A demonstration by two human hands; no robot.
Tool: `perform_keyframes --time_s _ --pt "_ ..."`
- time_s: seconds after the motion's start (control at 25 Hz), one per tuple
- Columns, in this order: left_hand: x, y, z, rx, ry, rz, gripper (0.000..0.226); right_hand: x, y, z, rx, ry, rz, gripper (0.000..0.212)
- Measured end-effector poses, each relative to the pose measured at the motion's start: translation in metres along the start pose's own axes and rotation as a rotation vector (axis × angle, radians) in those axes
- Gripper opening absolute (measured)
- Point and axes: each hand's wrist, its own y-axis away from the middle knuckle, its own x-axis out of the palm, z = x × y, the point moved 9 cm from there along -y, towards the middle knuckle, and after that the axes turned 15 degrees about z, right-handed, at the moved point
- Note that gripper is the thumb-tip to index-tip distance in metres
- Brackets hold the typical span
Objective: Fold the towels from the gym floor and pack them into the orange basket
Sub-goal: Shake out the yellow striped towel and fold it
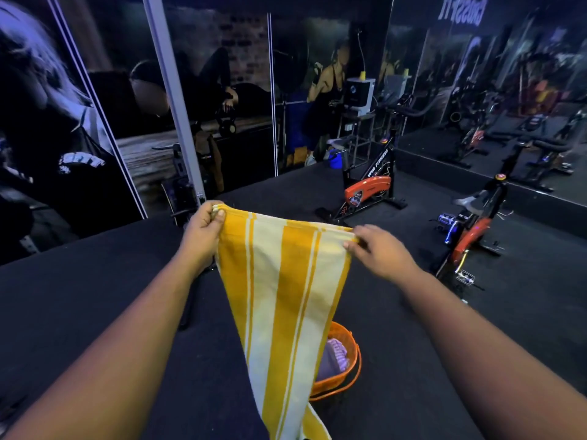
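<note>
Along the left edge a wall mural [63, 106] of large printed figures runs back into the dim room, crossed by a pale slanted post [178, 106] that meets the dark gym floor [95, 281] just behind the hands; a black strap or cable [190, 300] lies on the floor under the left forearm. Left of centre, the left hand [203, 231] is raised at arm's length, its fingers curled and its thumb pressed over one top corner of the yellow-and-white striped towel [282, 296], which it pinches in a bunched fold; the towel's top edge stretches taut across to the right hand [378, 249], whose fingertips nip the other corner while the rest of that hand is slightly blurred, so how tightly the fingers close cannot be told exactly; from that edge the towel hangs down, narrowing toward the bottom of the view, clear of the floor as far as can be seen. Behind the towel's lower right side the orange basket [349, 373] stands on the floor, partly hidden by the cloth; a folded lilac towel [333, 357] lies inside it. Further right, an orange-and-black exercise bike [368, 188] stands near the back wall; a second bike [473, 230] stands well apart from the basket toward the right; beyond it a mirror wall [508, 90] reflects more bikes.
</note>
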Motion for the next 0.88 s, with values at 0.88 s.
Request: perform_keyframes --time_s 0.88 --pt "0.063 -0.031 -0.09 0.045 -0.365 0.314 0.073 -0.1 -0.016 0.012 -0.082 -1.262 -0.435 0.022"
